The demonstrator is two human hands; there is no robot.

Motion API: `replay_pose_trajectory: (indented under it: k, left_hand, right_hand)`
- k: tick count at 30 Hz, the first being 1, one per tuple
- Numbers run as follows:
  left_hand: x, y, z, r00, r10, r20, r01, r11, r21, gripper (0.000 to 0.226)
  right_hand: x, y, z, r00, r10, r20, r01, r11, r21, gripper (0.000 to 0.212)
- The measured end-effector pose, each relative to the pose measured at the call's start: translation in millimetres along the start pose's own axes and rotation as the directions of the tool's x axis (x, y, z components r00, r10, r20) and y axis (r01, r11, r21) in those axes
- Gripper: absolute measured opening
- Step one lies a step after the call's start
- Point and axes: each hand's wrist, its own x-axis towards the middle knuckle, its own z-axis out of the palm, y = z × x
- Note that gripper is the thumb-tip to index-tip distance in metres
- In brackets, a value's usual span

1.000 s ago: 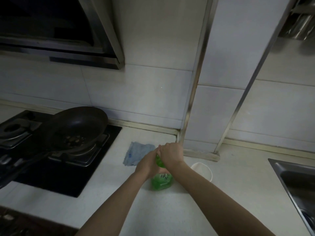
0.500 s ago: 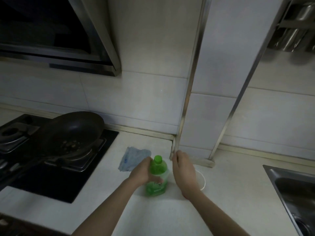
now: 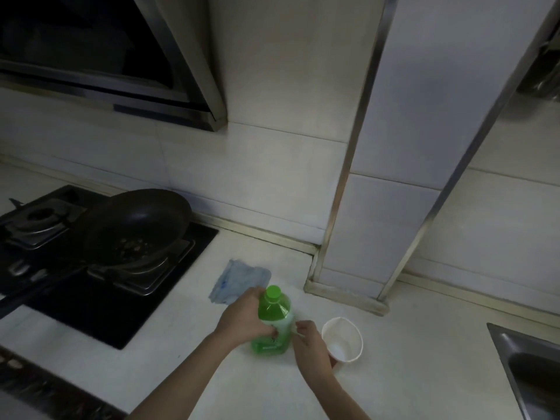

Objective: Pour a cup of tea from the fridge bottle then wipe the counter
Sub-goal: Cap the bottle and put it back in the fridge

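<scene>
A green tea bottle [image 3: 274, 324] with a green cap stands upright on the white counter [image 3: 409, 374]. My left hand [image 3: 244, 319] grips the bottle's left side around the middle. My right hand [image 3: 312, 344] sits low between the bottle and a white paper cup [image 3: 344, 338], with its fingers curled and its back toward me. It touches the cup's left wall, and its hold on the cup is hidden. The cup stands open just right of the bottle. A light blue cloth [image 3: 239, 280] lies crumpled on the counter behind the bottle.
A black gas hob [image 3: 100, 301] with a dark frying pan [image 3: 139, 225] fills the left side, under a range hood [image 3: 106, 71]. A tiled pillar [image 3: 378, 222] rises behind the cup. A steel sink [image 3: 533, 368] sits at the right edge.
My right hand left the bottle's cap, then dropped down beside the cup. My left hand has kept its grip on the bottle. The view has shifted, so the cup shows fully.
</scene>
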Motion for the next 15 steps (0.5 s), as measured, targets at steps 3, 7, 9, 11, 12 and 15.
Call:
replay_pose_trajectory:
  k: [3,7,9,11,12,15]
  left_hand:
    - [-5.6,3.2,0.8,0.996,-0.031,-0.080,0.034,0.999,0.032,0.079]
    - [-11.0,12.1,-0.6,0.979,-0.113,-0.171,0.130,0.988,0.088,0.068]
    - [-15.2,14.1,-6.7,0.971,-0.137,-0.197,0.163,0.979,0.123,0.068]
    - [-19.8,15.0,-18.6,0.965,-0.151,-0.216,0.185,0.972,0.145,0.073]
    - [-22.6,16.2,-26.7,0.962,-0.152,-0.226,0.190,0.969,0.158,0.076]
    - [-33.5,19.9,-54.9,0.952,-0.154,-0.264,0.206,0.962,0.181,0.079]
  right_hand:
    - [2.7,12.8,4.0,0.998,0.062,-0.010,-0.061,0.997,0.046,0.016]
    - [8.4,30.7,17.6,0.979,0.201,0.044,-0.206,0.949,0.237,0.021]
    - [11.2,35.2,22.6,0.970,0.234,0.069,-0.244,0.930,0.275,0.017]
    - [10.1,24.4,20.3,0.949,0.285,0.135,-0.315,0.882,0.351,0.017]
    - [10.1,16.2,17.9,0.934,0.311,0.178,-0.357,0.852,0.382,0.015]
    - [18.7,-7.0,19.0,0.892,0.326,0.314,-0.437,0.802,0.407,0.017]
